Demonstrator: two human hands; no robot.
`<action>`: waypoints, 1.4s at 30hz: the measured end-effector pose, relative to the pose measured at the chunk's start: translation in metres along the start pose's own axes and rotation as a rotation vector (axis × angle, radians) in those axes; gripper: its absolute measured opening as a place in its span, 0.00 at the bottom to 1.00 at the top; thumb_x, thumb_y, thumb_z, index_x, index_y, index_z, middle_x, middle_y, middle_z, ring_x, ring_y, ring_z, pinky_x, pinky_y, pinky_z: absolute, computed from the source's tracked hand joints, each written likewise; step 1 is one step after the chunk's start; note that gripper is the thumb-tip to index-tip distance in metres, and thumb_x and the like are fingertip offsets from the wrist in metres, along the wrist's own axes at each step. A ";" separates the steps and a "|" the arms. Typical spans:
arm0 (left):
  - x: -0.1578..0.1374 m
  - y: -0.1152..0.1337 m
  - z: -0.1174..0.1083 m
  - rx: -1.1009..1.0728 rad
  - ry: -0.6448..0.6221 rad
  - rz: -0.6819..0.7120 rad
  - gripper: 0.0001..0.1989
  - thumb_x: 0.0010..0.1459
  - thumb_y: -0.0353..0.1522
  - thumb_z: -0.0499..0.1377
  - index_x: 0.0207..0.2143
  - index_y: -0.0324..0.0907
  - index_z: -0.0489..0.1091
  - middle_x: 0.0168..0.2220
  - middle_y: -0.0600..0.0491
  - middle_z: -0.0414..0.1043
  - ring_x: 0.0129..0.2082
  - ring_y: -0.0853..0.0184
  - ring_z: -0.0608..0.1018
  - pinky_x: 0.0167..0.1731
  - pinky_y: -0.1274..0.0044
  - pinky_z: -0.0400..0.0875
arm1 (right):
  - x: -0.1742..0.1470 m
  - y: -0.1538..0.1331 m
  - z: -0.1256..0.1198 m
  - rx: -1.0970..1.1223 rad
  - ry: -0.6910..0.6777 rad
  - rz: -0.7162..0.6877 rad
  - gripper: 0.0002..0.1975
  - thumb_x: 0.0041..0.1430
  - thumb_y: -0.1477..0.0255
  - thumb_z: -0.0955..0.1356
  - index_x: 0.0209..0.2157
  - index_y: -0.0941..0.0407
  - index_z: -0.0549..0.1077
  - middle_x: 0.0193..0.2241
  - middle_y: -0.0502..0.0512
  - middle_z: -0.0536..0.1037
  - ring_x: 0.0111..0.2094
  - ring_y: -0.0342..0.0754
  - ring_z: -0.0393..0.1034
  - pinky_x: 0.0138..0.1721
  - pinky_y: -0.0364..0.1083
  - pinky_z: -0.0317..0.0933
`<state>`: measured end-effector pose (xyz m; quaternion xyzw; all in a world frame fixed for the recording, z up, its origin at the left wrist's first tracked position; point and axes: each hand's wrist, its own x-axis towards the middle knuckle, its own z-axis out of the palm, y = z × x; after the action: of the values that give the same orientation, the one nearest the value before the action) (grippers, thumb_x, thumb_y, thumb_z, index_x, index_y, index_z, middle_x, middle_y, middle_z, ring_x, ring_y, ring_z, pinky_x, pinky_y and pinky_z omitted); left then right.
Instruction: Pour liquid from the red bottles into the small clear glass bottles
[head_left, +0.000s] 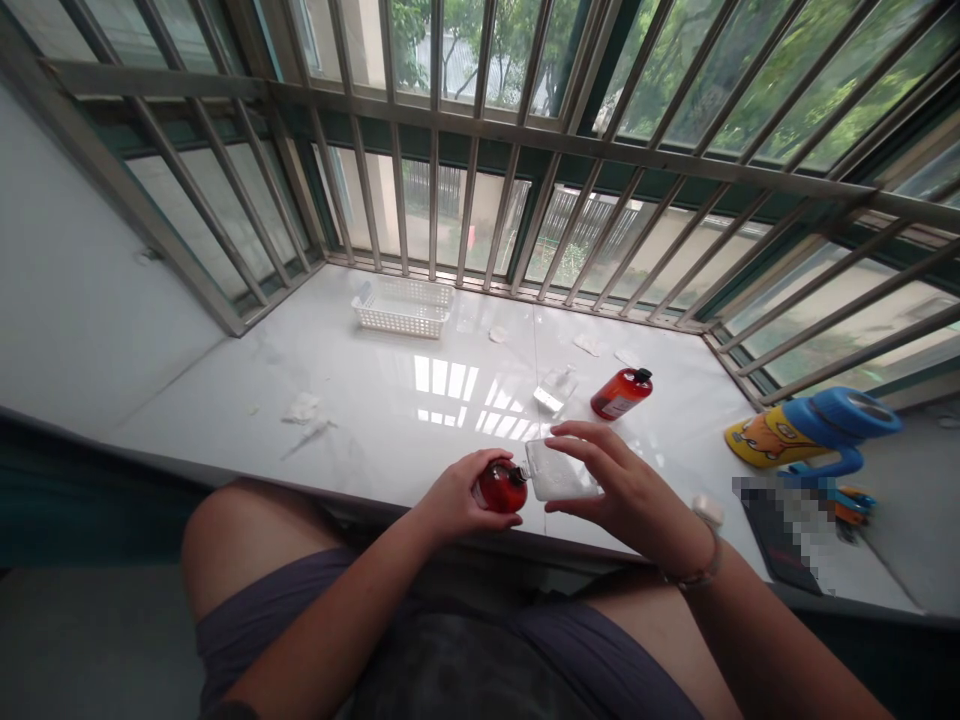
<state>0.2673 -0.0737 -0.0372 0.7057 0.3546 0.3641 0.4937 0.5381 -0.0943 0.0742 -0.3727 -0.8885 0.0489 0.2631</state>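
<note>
My left hand (465, 495) is wrapped round a red-amber bottle (504, 488), whose dark neck points right. Between the thumb and fingers of my right hand (615, 485) is a clear, flat-sided bottle (559, 472), lying tilted with its narrow neck toward the amber bottle. The two necks meet or nearly meet; I cannot tell if they touch. Beyond my right hand, a small clear bottle (553, 392) stands on the white ledge. To its right is a second red-amber bottle (619, 394) with a black cap and a pale label.
A white perforated basket (403, 312) sits near the barred window. Crumpled white tissue (302, 407) lies on the left, with smaller scraps along the back. At right are a yellow flask (772, 435) with a blue lid and handle, and a dark flat object (776, 535), partly blurred out.
</note>
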 end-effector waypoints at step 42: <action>0.001 -0.003 0.000 0.019 0.005 0.025 0.42 0.45 0.41 0.80 0.62 0.46 0.71 0.60 0.45 0.77 0.58 0.50 0.80 0.62 0.62 0.75 | 0.024 -0.011 -0.022 -0.125 -0.130 -0.161 0.32 0.68 0.69 0.74 0.70 0.53 0.64 0.61 0.66 0.76 0.62 0.61 0.72 0.65 0.62 0.71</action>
<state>0.2674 -0.0722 -0.0394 0.7141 0.3502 0.3685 0.4814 0.5286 -0.0879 0.1065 -0.3116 -0.9322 -0.0039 0.1842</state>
